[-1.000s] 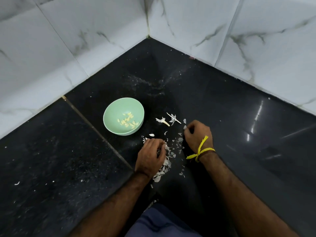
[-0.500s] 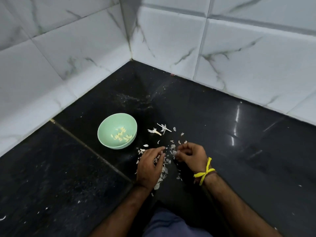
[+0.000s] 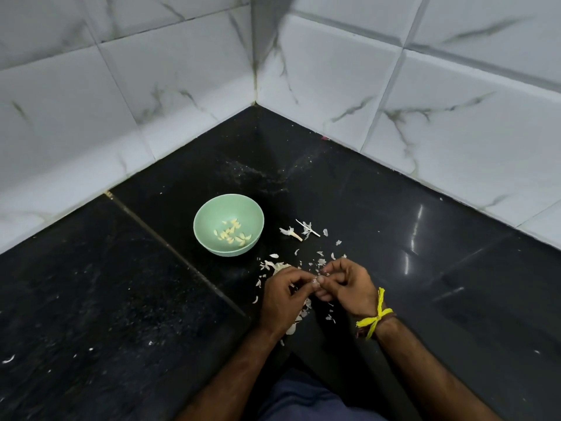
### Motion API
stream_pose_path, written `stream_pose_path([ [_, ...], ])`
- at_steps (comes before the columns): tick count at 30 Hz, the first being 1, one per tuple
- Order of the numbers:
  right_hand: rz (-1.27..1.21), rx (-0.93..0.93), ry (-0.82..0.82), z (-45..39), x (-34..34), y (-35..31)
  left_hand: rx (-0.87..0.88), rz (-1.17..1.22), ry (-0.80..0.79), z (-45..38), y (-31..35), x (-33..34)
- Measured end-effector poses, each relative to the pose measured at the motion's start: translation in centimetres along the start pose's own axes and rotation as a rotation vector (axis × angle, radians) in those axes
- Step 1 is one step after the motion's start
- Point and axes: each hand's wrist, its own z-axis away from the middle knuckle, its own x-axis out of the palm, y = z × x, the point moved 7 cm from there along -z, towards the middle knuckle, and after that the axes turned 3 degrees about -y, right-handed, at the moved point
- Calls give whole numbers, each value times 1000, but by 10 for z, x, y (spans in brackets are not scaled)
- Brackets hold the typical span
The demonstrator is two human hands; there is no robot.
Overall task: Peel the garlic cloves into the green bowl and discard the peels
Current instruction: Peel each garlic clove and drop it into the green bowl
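1. Vs 0.5 s ago: both hands are off the floor and have come together; before, the left one lay flat on the peel pile and the right one was curled just beside it.
2. Left hand and right hand meet fingertip to fingertip, both pinching a small pale garlic clove; too small to tell whether skin is on it.
3. Green bowl: round, smooth, matte, standing far-left of the hands, well apart. Same spot as before.
4. Peeled cloves: small, pale yellow, lying loose on the bowl bottom.
5. Peels: thin, white, papery flakes, scattered on the floor between bowl and hands, plus under the hands.
6. Floor: black polished stone, speckled, glossy on the right.
7. Wall tiles: white, grey-veined marble look.
8. Yellow thread knotted on the right wrist.
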Motion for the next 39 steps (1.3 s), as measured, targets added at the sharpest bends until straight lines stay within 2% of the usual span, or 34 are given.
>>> stream_pose_path([
  [4, 73, -26, 25, -4, -5, -8, 25, -34, 57, -1, 7, -2],
  [7, 328, -118, 120, -5, -14, -12, -35, 5, 89, -4, 6, -1],
  [9, 410, -139, 182, 0, -18, -13, -107, 56, 106, -5, 1, -1],
  [13, 319, -143, 226, 7, -20, -16, -234, 185, 99, -6, -1, 1],
  [15, 271, -157, 183, 5, -17, -16, -275, 261, 80, -6, 1, 4],
  [17, 104, -168, 113, 1, -11, -14, -287, 300, 41, -5, 4, 8],
  [22, -113, -185, 82, 4, -10, -14, -303, 335, 5, -4, 13, 12],
  [25, -231, -125, 122, 6, -14, -3, -274, 193, -9, -4, 14, 14],
  [28, -342, -82, 159, 4, -26, 2, -206, -58, 59, -3, 8, 12],
  [33, -184, -87, 182, 5, -45, 4, 50, -501, 27, 3, 11, 22],
  [39, -10, 0, 178, 12, -46, 24, 239, -659, 8, 11, -3, 37],
])
